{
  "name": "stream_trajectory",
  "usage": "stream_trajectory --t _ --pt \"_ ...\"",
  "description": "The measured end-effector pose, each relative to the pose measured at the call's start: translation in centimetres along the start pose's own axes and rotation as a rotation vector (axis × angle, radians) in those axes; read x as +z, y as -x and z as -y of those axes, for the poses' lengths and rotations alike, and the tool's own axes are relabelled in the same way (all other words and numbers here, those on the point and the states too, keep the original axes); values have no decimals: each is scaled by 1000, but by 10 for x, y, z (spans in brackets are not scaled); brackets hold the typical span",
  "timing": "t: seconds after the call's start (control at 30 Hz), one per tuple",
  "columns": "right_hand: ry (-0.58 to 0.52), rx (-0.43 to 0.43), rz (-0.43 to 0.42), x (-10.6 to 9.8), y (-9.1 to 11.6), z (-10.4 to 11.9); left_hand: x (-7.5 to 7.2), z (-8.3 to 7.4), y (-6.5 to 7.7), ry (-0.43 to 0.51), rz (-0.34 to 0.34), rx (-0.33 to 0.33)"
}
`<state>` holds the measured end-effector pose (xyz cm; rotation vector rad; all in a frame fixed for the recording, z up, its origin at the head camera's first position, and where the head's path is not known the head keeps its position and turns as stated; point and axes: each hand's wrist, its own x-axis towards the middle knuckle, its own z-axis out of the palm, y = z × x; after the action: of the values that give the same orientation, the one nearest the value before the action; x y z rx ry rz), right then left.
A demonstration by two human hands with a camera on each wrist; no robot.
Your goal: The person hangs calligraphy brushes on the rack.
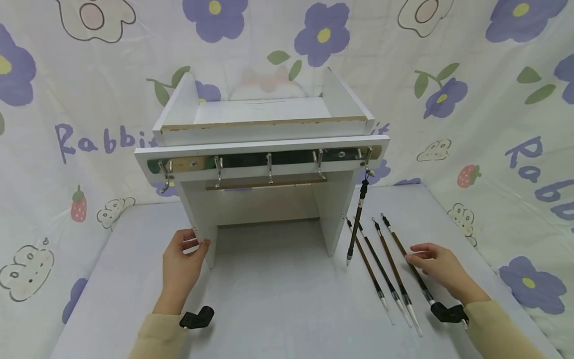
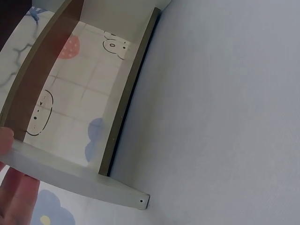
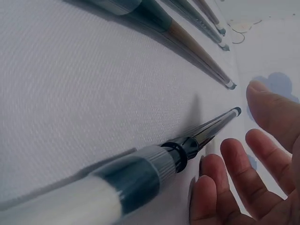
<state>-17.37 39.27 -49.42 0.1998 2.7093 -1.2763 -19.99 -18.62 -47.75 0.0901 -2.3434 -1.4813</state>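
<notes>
My left hand holds the left side panel of a white wooden shelf, thumb on one face and fingers on the other. A row of metal hooks runs along the shelf's front board. From the rightmost hook hangs a dark calligraphy brush, tip down. My right hand is beside the rightmost brush on the table, its fingers spread and loosely bent. In the right wrist view, this brush lies next to the fingers, with its capped end toward the camera.
Several brushes lie side by side right of the shelf, including a brown one. Clear caps cover their tips. An open tray-like top crowns the shelf. Behind the white table hangs a flower-patterned cloth.
</notes>
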Motion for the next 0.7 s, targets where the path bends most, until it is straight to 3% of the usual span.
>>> stream_trajectory --t 0.27,0.7 --pt "-13 122 7 4 -4 -10 4 -1 2 -37 -15 14" --pt "26 137 -29 5 -8 -5 6 -1 3 -38 -33 20"
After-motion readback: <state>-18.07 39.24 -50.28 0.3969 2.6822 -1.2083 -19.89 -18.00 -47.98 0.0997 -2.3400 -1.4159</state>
